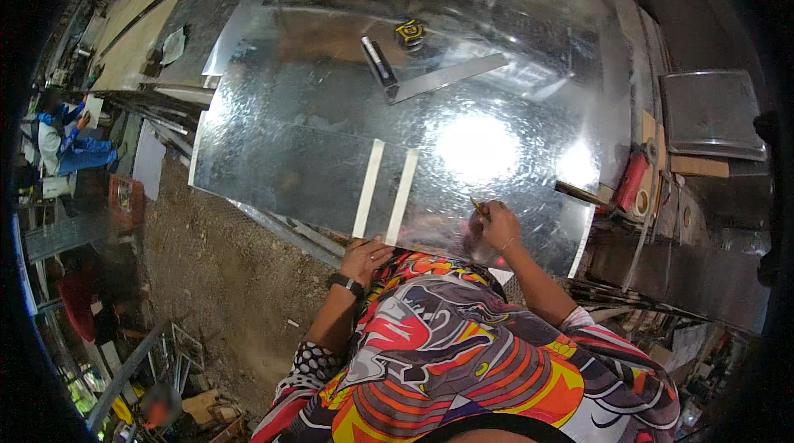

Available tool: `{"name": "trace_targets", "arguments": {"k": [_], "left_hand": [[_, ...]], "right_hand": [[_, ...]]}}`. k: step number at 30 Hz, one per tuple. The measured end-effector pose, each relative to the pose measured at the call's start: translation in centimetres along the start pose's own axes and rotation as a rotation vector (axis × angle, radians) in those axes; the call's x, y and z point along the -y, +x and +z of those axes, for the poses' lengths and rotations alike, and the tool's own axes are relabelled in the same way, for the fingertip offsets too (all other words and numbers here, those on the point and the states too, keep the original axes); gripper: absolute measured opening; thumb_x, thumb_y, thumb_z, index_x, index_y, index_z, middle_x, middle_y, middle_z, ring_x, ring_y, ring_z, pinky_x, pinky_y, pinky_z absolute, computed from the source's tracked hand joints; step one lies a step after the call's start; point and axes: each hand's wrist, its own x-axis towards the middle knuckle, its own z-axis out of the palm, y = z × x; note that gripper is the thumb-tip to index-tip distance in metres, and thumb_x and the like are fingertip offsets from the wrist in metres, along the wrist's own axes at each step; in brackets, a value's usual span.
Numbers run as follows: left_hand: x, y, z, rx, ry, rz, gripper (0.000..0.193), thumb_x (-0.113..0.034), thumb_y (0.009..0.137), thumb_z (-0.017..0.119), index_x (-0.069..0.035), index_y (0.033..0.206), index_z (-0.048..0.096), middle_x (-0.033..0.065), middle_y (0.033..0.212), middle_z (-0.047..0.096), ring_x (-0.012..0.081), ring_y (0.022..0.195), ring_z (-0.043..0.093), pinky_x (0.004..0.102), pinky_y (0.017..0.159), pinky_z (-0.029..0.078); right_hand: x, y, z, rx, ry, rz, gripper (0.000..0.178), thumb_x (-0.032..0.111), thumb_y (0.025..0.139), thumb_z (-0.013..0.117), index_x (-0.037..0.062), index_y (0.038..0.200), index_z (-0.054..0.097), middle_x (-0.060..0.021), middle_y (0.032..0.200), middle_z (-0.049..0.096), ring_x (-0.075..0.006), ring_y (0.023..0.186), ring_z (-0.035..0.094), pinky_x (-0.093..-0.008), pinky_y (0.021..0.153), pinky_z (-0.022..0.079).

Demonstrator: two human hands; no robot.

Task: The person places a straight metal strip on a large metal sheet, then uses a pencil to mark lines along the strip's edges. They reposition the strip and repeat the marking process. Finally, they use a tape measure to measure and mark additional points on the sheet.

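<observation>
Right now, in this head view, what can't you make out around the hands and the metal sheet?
- Right hand: holds a thin pencil-like tool; its tip is too small to tell.
- Metal sheet: glare hides any marks near that hand.
- Left hand: at the sheet's near edge by two pale strips; the fingers' grip is unclear.
- Tape measure: too small for details.

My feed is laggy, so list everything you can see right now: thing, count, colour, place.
metal sheet: one, shiny silver, large, covering the bench.
flat strips: two, pale, lying side by side on the sheet's near part.
square ruler: one, steel with dark handle, far part of the sheet.
tape measure: one, black and yellow, beyond the ruler.
red can: one, right bench edge.
seated person: one, blue clothing, far left.
left hand: on the sheet's near edge, dark wristband.
right hand: holding a pencil to the sheet.
</observation>
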Motion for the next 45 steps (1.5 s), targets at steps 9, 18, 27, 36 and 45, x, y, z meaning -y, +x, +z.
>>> {"name": "trace_targets", "arguments": {"k": [9, 18, 27, 36, 45], "left_hand": [[-4.8, -2.9, 7.6, -0.157, -0.065, -0.297, 0.024, -0.020, 0.100, 0.072, -0.001, 0.099, 0.059, 0.0215, 0.100, 0.071, 0.0346, 0.099, 0.074, 0.0493, 0.093, 0.062], [-5.0, -2.8, 6.8, 0.134, -0.022, -0.219, 0.041, -0.029, 0.102, 0.069, 0.009, 0.113, 0.059, 0.0240, 0.118, 0.064, 0.0388, 0.118, 0.065, 0.0502, 0.104, 0.053], [-6.0, -3.0, 6.3, 0.140, -0.137, -0.298, 0.035, -0.026, 0.103, 0.067, 0.008, 0.111, 0.061, 0.0194, 0.117, 0.067, 0.0349, 0.116, 0.066, 0.0457, 0.102, 0.054], [-1.3, -2.7, 4.8, 0.142, -0.008, -0.088, 0.029, -0.022, 0.110, 0.051, 0.005, 0.116, 0.060, 0.0191, 0.120, 0.069, 0.0275, 0.113, 0.067, 0.0378, 0.100, 0.054], [-2.8, -4.6, 8.1, -0.026, -0.496, -0.197, 0.014, -0.010, 0.101, 0.069, -0.007, 0.096, 0.056, 0.0115, 0.103, 0.064, 0.0343, 0.109, 0.069, 0.0554, 0.105, 0.056]], "right_hand": [[8.7, 7.8, -1.0, -0.104, 0.466, -0.053, 0.026, 0.021, 0.094, 0.064, 0.0045, 0.114, 0.066, -0.0204, 0.096, 0.069, -0.0394, 0.086, 0.068, -0.0485, 0.080, 0.055], [9.3, 17.7, 2.7, -0.068, 0.172, -0.346, 0.026, 0.026, 0.090, 0.067, 0.0081, 0.108, 0.073, -0.0192, 0.102, 0.071, -0.0409, 0.101, 0.066, -0.0502, 0.093, 0.052], [7.1, 22.2, 3.9, 0.238, 0.218, -0.284, 0.037, 0.035, 0.084, 0.076, 0.0010, 0.099, 0.076, -0.0205, 0.089, 0.074, -0.0311, 0.077, 0.069, -0.0419, 0.075, 0.055], [11.9, 19.9, 0.1, 0.238, -0.051, -0.237, 0.032, 0.031, 0.089, 0.070, 0.0037, 0.106, 0.077, -0.0220, 0.098, 0.074, -0.0363, 0.090, 0.071, -0.0445, 0.085, 0.056], [15.6, 21.0, 3.1, 0.071, 0.102, -0.481, 0.026, 0.023, 0.090, 0.068, 0.0030, 0.106, 0.073, -0.0226, 0.101, 0.072, -0.0409, 0.098, 0.068, -0.0471, 0.089, 0.054]]}}
